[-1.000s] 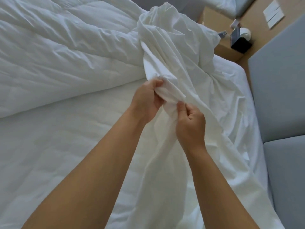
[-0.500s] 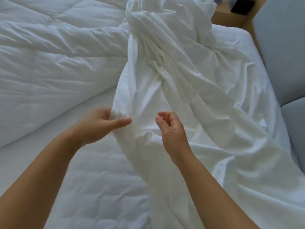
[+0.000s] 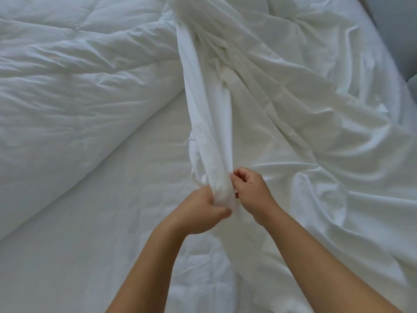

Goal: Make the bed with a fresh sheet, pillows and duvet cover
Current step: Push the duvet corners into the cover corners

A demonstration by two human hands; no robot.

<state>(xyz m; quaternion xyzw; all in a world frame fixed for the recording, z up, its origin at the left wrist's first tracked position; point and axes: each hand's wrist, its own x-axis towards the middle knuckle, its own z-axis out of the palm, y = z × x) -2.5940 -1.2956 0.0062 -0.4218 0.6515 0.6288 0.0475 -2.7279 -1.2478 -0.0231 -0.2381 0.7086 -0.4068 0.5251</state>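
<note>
A crumpled white sheet (image 3: 293,105) lies across the right half of the bed, with a bunched strip of it stretched toward me. My left hand (image 3: 200,211) grips the near end of that strip, thumb over the cloth. My right hand (image 3: 250,190) is curled right beside it and pinches the same bunched edge from the right. A puffy white duvet (image 3: 74,91) is heaped on the left side of the bed. Bare quilted mattress (image 3: 126,222) shows below the duvet and under my forearms.
A grey padded headboard panel (image 3: 404,26) stands along the bed's far right corner. The sheet spills down toward the lower right edge of the bed.
Both hands moved together and closed on the bunched edge of the sheet, after being apart and looser half a second ago. My view dropped lower over the bed; the nightstand left the picture.
</note>
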